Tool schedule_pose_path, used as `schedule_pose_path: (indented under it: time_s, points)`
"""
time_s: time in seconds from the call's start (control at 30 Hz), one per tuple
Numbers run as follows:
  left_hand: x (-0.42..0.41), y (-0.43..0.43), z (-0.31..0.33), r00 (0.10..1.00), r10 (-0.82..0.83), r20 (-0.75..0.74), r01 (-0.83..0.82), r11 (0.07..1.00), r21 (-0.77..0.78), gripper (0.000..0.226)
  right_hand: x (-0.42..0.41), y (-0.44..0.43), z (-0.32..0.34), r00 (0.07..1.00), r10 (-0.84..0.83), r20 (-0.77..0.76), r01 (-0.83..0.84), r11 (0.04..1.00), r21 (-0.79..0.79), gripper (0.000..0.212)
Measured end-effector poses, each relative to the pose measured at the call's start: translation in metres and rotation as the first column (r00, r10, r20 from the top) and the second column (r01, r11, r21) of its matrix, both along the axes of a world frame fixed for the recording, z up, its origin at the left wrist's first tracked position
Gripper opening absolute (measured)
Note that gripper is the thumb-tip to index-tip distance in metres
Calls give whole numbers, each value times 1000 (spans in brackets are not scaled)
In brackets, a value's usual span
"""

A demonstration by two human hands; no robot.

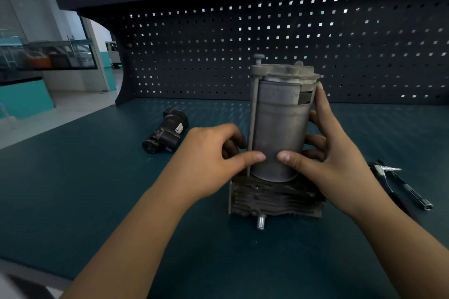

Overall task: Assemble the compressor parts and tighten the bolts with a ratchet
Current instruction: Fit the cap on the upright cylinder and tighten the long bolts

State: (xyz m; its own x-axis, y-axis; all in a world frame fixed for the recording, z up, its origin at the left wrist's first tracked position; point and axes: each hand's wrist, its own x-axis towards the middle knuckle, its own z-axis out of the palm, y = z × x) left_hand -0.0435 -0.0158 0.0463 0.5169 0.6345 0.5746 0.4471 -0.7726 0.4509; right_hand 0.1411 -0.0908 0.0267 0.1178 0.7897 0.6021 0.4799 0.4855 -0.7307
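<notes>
Both hands clamp the grey cylinder [279,124] from opposite sides. Left hand [213,153] curls round its left flank, thumb on the front. Right hand [323,153] wraps the right flank, forefinger stretched up toward the end cap [284,71]. This grip probably steadies the cylinder upright while it seats on the finned base [274,199] beneath it. A long bolt [252,116] runs down the cylinder's left side, its head standing proud of the cap, so likely untightened. Left of the cylinder lies a black part [166,135]. The ratchet [398,184] lies to its right, handy for later.
</notes>
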Motion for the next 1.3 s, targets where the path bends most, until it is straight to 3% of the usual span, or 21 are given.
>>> schedule_pose_path:
  time_s: [0.2,0.33,0.43,0.6,0.73,0.8,0.87,0.97,1.13,1.2,1.3]
  points:
    - [3,4,-1,999,-30,-20,29,999,-40,18,0,0,0,1000,-4,1,4,1000,-8,99]
    - [0,3,1,954,64,-294,9,971,240,40,0,0,0,1000,-6,4,6,1000,-8,100]
    - [3,2,5,952,127,-279,-42,955,294,57,0,-1,0,1000,-4,4,4,1000,-7,99]
    - [0,10,4,960,-15,-280,64,984,164,35,-1,-1,1,1000,-5,2,5,1000,-4,97]
    - [-3,10,7,958,-42,-284,73,992,100,53,0,0,0,1000,-11,3,11,1000,-7,98]
    - [0,9,8,967,15,-253,21,990,142,64,0,0,0,1000,-12,-5,12,1000,-8,97]
    - [2,10,7,971,27,-239,15,985,173,49,0,0,-1,1000,-12,-14,12,1000,-13,96]
    - [2,13,7,963,-45,-267,74,992,102,34,0,0,-1,1000,-18,-17,18,1000,-19,97]
    - [-4,11,12,941,65,-333,-6,984,176,52,1,1,-3,1000,-12,-24,11,1000,-21,98]
    - [-2,12,12,954,73,-291,-6,975,224,44,2,2,-3,999,-9,-33,9,1000,-26,99]
    - [0,12,12,955,-16,-296,54,991,121,38,2,2,-4,999,-14,-36,13,999,-30,98]
